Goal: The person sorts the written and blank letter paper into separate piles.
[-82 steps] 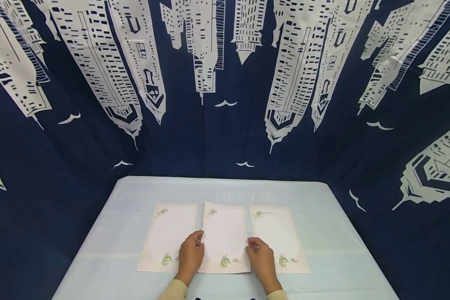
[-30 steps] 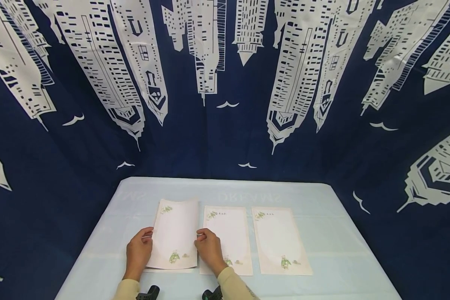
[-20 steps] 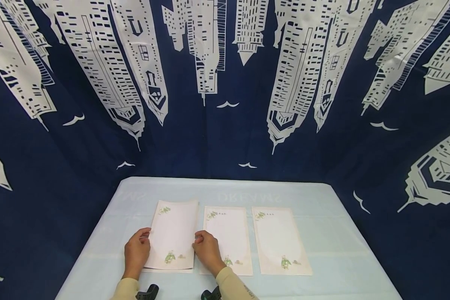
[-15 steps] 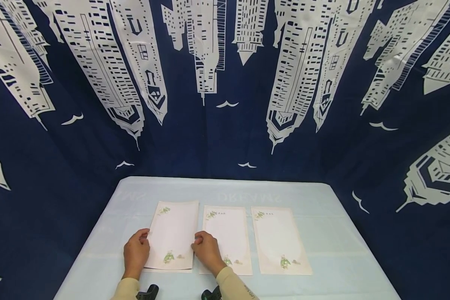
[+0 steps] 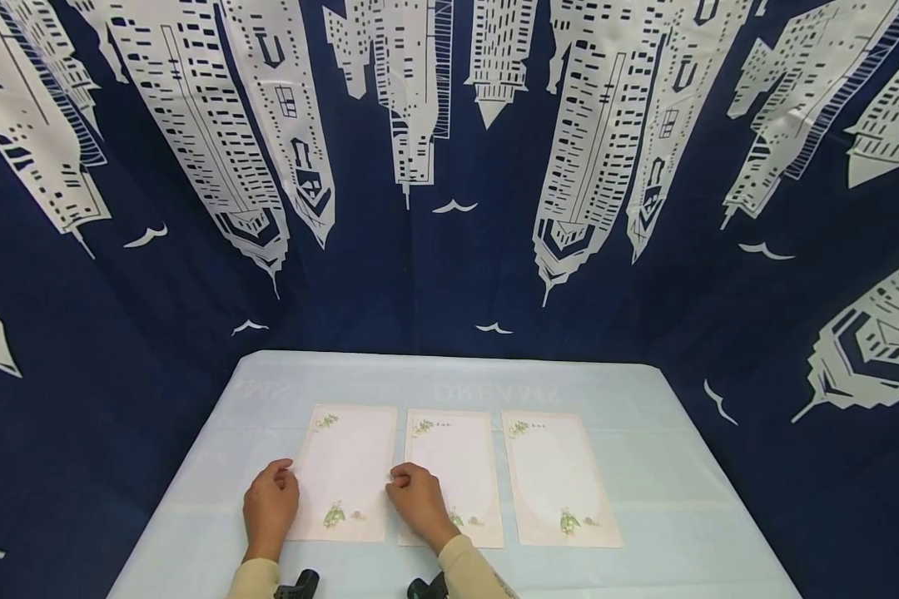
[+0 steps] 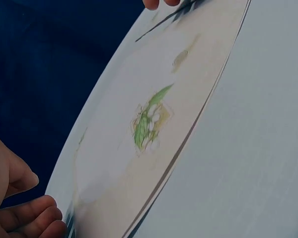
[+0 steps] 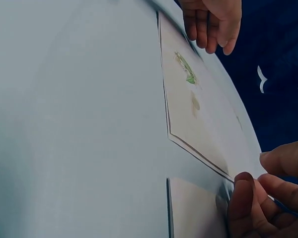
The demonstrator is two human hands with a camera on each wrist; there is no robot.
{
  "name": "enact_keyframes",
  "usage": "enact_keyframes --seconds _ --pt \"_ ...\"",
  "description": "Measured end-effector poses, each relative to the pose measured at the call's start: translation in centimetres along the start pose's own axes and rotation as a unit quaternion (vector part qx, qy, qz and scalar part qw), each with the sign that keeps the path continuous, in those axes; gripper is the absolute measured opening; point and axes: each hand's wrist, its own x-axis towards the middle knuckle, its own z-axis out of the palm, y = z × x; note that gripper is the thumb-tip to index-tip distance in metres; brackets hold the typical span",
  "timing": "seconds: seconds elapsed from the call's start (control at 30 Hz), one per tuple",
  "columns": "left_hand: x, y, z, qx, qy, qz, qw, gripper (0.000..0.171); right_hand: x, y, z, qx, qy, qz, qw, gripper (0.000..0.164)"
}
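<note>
Three pale pink letter-paper sheets with green plant prints lie in a row on the white table. At the left sheet (image 5: 347,470), my left hand (image 5: 270,509) rests by the left edge, thumb apart from loosely bent fingers with nothing between them. My right hand (image 5: 421,502) is at that sheet's right edge and overlaps the middle sheet (image 5: 453,462); its thumb (image 7: 283,159) and fingers are also apart. Two paper edges show along the left sheet's near side in the wrist views, one over the other. The right sheet (image 5: 560,478) lies untouched, with small print near its top, as on the middle one.
The white-covered table (image 5: 682,516) extends to both sides and behind the sheets. A dark blue cloth (image 5: 449,274) with white buildings hangs behind and around it. Dark devices (image 5: 297,585) sit at both wrists.
Both hands moved left from the middle with the top sheet and laid it over the left one. Its raised near edge has settled flat, and the fingers have let go.
</note>
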Motion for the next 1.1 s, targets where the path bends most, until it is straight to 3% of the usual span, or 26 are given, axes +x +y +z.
enact_keyframes --seconds 0.17,0.43,0.6,1.1 --pt "-0.4 1.1 0.5 -0.008 -0.011 -0.008 0.9999 0.027 0.0 0.2 -0.7 0.005 0.017 0.008 1.000 0.010" --pt "-1.8 2.5 2.3 -0.017 -0.053 0.036 0.9978 0.025 -0.3 0.8 -2.6 0.009 0.020 0.025 0.999 0.015" --pt "-2.7 3.4 3.5 -0.028 -0.063 0.060 0.9958 0.022 -0.6 2.0 -3.9 0.000 0.036 0.033 0.999 0.015" --pt "-6.1 7.2 7.6 -0.041 -0.121 0.106 0.9862 0.023 -1.8 6.1 -10.5 -0.068 0.103 0.076 0.989 0.022"
